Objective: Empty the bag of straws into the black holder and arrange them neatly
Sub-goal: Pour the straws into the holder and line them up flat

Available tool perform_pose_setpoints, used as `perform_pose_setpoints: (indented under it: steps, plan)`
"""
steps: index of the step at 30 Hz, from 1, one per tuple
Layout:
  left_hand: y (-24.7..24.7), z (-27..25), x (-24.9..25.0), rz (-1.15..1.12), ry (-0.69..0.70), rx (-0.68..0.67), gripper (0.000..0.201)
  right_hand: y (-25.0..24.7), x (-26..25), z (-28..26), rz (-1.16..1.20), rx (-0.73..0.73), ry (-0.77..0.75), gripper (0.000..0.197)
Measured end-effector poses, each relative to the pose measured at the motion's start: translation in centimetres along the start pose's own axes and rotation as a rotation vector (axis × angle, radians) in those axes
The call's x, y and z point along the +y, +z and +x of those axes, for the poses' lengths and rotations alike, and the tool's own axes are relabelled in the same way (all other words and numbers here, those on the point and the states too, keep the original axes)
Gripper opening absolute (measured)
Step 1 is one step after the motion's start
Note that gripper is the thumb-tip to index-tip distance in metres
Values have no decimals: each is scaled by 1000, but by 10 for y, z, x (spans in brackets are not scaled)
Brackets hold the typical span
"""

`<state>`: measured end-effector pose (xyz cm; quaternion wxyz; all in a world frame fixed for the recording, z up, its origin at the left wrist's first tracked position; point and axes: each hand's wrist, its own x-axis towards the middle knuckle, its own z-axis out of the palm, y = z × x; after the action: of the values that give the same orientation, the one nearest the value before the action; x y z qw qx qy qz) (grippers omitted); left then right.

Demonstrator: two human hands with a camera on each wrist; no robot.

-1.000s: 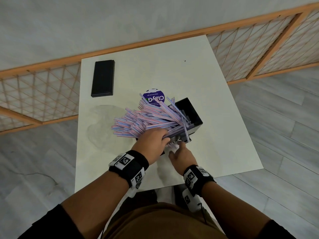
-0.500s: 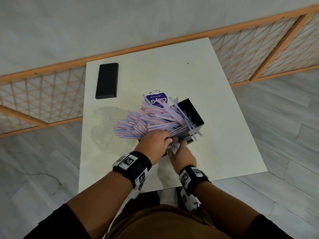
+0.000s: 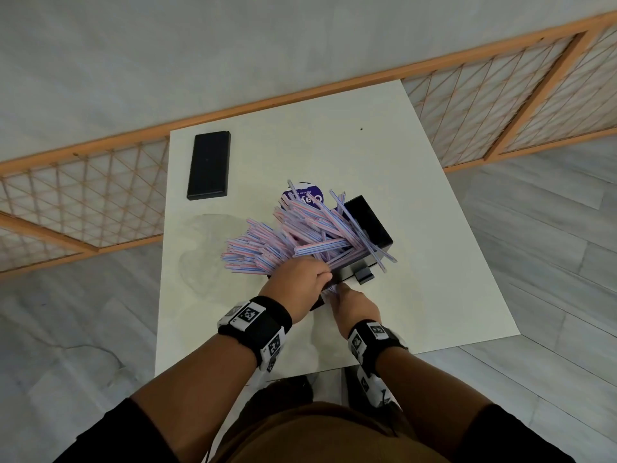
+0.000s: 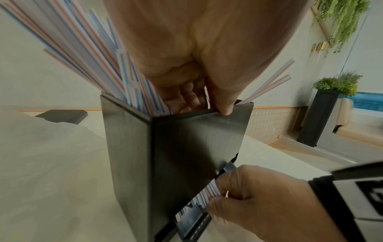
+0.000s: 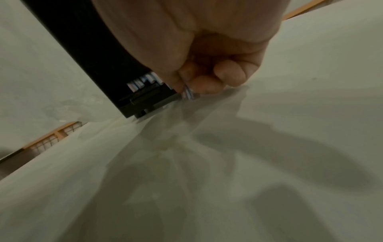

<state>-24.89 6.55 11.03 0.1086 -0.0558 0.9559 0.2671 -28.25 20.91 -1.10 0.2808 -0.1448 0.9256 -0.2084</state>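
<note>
The black holder (image 3: 370,222) stands on the white table, and a thick fan of striped straws (image 3: 283,238) leans out of its top to the left. My left hand (image 3: 300,282) is at the holder's near rim. The left wrist view shows its thumb on the front wall's edge and its fingers (image 4: 186,93) curled inside beside the straws (image 4: 93,57). My right hand (image 3: 354,302) is low at the holder's base. There it pinches straw ends (image 4: 209,191) that stick out of the bottom slot, and the right wrist view shows the same straw ends (image 5: 143,81).
A flat black box (image 3: 208,165) lies at the table's far left. A round purple label (image 3: 303,195) shows behind the straws, and crumpled clear plastic (image 3: 207,248) lies left of the holder. A wooden lattice fence (image 3: 500,95) runs behind the table (image 3: 434,279).
A few straws have slid out over the holder's near right corner. Both hands stay at the holder's near side, barely moved.
</note>
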Motion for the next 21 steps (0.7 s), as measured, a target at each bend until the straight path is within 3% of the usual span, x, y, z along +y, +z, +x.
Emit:
perform_pose_setpoints:
  steps: [11, 21]
  plan:
    - [-5, 2, 4, 84, -32, -118, 34, -11, 34, -28, -236, -162, -41, 19]
    - [5, -2, -9, 62, -41, -122, 34, -59, 97, -93, -463, -327, -36, 34]
